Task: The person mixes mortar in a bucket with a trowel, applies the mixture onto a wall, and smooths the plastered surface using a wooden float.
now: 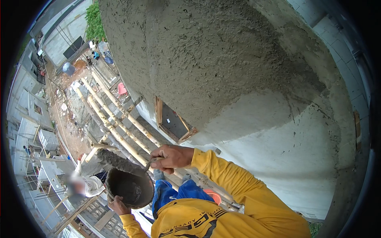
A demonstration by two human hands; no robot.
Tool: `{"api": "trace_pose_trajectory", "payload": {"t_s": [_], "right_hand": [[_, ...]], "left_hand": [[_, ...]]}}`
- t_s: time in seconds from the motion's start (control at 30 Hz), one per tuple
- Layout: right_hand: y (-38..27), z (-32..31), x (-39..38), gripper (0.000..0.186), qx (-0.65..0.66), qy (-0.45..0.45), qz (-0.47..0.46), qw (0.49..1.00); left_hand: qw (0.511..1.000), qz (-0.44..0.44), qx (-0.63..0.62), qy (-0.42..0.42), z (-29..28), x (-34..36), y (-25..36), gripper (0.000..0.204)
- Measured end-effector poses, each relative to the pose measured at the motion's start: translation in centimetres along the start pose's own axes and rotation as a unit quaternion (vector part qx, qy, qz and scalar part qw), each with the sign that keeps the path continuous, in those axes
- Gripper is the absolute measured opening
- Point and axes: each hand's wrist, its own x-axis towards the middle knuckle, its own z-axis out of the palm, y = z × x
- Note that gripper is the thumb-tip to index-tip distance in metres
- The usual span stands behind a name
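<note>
My right hand grips the handle of a trowel loaded with wet grey mortar, held over the upper edge of a dark bucket. My left hand holds that bucket by its lower left edge; its inside shows a grey, mortar-smeared bottom. Above and to the right is a wall coated in rough, wet mortar, with a smoother pale grey area lower down. My feet and blue trousers show under my yellow sleeves and shirt.
Bamboo poles form a high platform under me. Another person in a pale top is close at the lower left. A wood-framed opening is in the wall. A red basin sits near my feet; far below are rubble and small figures.
</note>
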Motion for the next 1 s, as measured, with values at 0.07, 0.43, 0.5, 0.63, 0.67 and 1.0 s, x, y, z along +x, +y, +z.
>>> {"api": "trace_pose_trajectory", "payload": {"t_s": [0.07,0.43,0.5,0.63,0.67,1.0], "right_hand": [[4.5,-5.9,-2.4,0.033,0.045,0.232,-0.053,0.97],[18.8,8.1,-22.0,0.022,-0.233,0.579,0.214,0.751],[16.5,9.6,-19.0,0.029,-0.256,0.528,0.223,0.779],[14.3,8.1,-12.5,0.031,-0.49,0.43,0.142,0.745],[14.4,7.4,-11.0,0.029,-0.523,0.45,0.13,0.712],[15.7,4.0,-7.6,0.033,-0.384,0.306,0.164,0.855]], "left_hand": [[0.973,-0.08,-0.205,0.073,-1.6,1.3,5.0,0.014],[0.947,-0.084,-0.31,0.024,1.5,9.4,9.5,0.023],[0.911,-0.12,-0.387,-0.074,1.2,11.2,14.8,0.033],[0.889,-0.009,-0.417,-0.191,3.4,12.1,19.9,0.035],[0.898,0.046,-0.38,-0.217,4.3,12.2,20.7,0.035],[0.853,0.198,-0.434,-0.213,5.9,8.1,31.9,0.044]]}}
